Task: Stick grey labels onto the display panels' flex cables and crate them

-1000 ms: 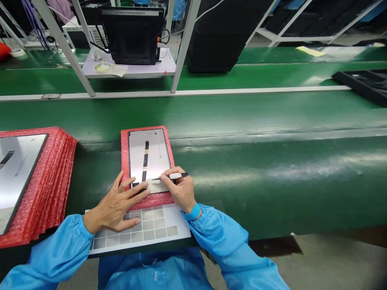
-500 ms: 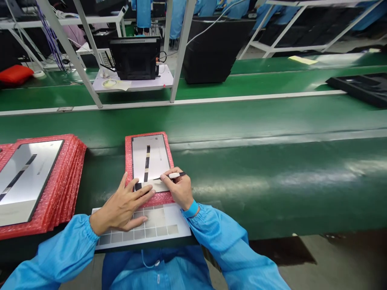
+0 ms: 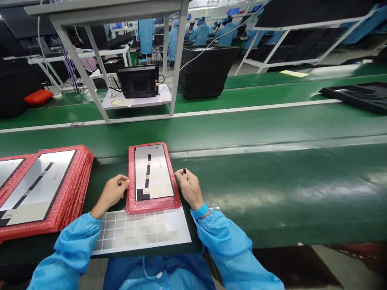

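While hands [image 3: 113,191] [image 3: 190,187] flank it, bubble wrap [image 3: 154,206] bears a panel [image 3: 161,175].

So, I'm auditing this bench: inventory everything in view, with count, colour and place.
Display panels: three, silver, one centre, two left.
Bubble-wrap pads: many, red, under panels.
Pen-like tool: one, black and white, in right hand.
Gridded sheet: one, white and grey, near edge.
Worktop: one, green, underneath.
Shelf: one, whitish, beyond centre panel.
Monitor: one, black, on shelf.
Tray stack: one, black, right of shelf.
Flat tray: one, black, far right.
Pouch-like item: one, red, back left.
Co-workers: several, blue clothing, background.
Left hand: one, blue-sleeved, centre pad's left edge.
Right hand: one, blue-sleeved, by its right edge.
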### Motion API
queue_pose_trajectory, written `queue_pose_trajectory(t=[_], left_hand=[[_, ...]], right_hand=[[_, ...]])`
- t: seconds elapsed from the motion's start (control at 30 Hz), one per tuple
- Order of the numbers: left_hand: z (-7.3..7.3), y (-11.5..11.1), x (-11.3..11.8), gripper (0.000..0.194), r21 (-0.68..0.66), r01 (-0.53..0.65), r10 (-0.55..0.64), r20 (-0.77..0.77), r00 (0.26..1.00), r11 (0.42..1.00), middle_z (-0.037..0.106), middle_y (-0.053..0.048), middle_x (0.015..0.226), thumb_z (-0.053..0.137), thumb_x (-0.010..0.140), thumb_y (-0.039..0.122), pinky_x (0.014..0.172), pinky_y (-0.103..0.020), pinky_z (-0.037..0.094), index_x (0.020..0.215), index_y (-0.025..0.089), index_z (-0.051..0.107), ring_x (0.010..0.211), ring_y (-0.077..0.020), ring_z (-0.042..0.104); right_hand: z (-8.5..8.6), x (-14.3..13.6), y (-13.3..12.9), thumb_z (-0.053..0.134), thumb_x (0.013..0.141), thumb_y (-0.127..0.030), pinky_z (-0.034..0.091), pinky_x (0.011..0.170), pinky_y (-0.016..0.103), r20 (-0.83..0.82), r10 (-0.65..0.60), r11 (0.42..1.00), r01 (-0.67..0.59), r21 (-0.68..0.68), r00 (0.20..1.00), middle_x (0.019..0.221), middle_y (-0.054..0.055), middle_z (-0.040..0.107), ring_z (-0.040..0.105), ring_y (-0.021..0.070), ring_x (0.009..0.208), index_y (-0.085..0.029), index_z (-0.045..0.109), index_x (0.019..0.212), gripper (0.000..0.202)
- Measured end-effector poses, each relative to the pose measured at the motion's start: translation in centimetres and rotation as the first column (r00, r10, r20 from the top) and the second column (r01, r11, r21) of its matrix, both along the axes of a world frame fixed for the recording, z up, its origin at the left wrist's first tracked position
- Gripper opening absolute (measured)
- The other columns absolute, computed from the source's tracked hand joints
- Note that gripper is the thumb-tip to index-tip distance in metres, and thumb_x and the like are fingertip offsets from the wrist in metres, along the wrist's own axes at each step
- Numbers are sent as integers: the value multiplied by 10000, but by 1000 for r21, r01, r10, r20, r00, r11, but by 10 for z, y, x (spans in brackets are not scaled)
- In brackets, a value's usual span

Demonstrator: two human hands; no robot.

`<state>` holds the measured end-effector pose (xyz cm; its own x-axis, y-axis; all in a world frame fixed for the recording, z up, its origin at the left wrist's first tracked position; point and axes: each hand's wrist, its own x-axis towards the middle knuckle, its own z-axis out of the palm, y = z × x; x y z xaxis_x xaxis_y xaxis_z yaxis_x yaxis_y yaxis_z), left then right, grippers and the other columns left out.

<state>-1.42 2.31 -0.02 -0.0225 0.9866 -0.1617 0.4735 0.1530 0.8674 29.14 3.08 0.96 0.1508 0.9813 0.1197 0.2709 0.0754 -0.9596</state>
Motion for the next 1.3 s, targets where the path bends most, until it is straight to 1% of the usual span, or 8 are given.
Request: queue_pose_trajectory(t=[0.07, 0.2, 0.4, 0.67, 0.93, 1.07, 1.23, 1.3], left_hand=[[-2, 6, 1, 383, -25, -3, 4, 33, 999, 1000, 660, 1, 692, 603, 868, 535, 415, -223, 374, 899, 157, 654, 395, -92, 524], [-5, 14, 6, 378, -59, -9, 14, 90, 996, 998, 634, 14, 642, 646, 826, 546, 341, -196, 310, 846, 171, 608, 366, -97, 531], [-6, 17, 15, 426, -117, -17, 34, 147, 989, 993, 531, 40, 439, 666, 796, 600, 311, -174, 283, 774, 187, 566, 330, -124, 521], [-4, 18, 19, 470, -139, -50, 75, 185, 980, 989, 539, 37, 430, 704, 758, 633, 321, -167, 312, 752, 188, 553, 333, -126, 538], [-4, 17, 18, 420, -133, -45, 69, 181, 981, 990, 551, 29, 437, 682, 767, 594, 344, -190, 351, 763, 194, 553, 332, -126, 514], [-4, 16, 17, 383, -88, -45, 60, 184, 981, 995, 522, 41, 452, 654, 797, 566, 379, -212, 332, 740, 204, 541, 362, -123, 476], [5, 16, 23, 380, 88, -89, 67, 219, 973, 992, 565, 27, 665, 702, 803, 498, 602, -208, 393, 668, 175, 555, 636, -105, 498], [7, 15, 29, 410, 110, -121, 88, 262, 961, 987, 555, 29, 682, 711, 808, 536, 620, -216, 389, 682, 178, 555, 664, -114, 489]], right_hand=[[1, 4, 2, 606, 850, -360, 440, 683, 298, 179, 74, 996, -63, -64, 981, 695, -3, 637, 583, 163, 672, -199, 645, 770, 183], [0, 6, 2, 684, 798, -417, 445, 701, 310, 271, 161, 978, -117, -172, 949, 727, 2, 672, 614, 179, 688, -198, 647, 791, 222], [-5, 7, 4, 724, 762, -431, 446, 661, 295, 194, 202, 966, -162, -202, 960, 661, -31, 626, 577, 159, 638, -197, 632, 798, 254], [1, 8, 4, 765, 729, -396, 459, 614, 280, 5, 221, 959, -216, -185, 975, 647, -26, 639, 571, 145, 613, -179, 635, 817, 268], [-8, 11, 6, 761, 732, -398, 463, 638, 287, 94, 244, 951, -219, -219, 965, 702, -7, 660, 594, 160, 666, -173, 639, 793, 263], [-8, 12, 6, 763, 735, -394, 434, 639, 279, 156, 230, 956, -194, -220, 961, 655, -48, 614, 560, 146, 631, -182, 640, 897, 295], [-8, 12, 6, 746, 745, -394, 424, 656, 276, 127, 244, 949, -210, -233, 962, 666, -63, 599, 540, 141, 637, -189, 611, 992, 348], [-9, 12, 6, 746, 740, -389, 423, 664, 277, 111, 250, 946, -218, -238, 962, 660, -66, 591, 537, 140, 636, -190, 602, 1004, 361]])
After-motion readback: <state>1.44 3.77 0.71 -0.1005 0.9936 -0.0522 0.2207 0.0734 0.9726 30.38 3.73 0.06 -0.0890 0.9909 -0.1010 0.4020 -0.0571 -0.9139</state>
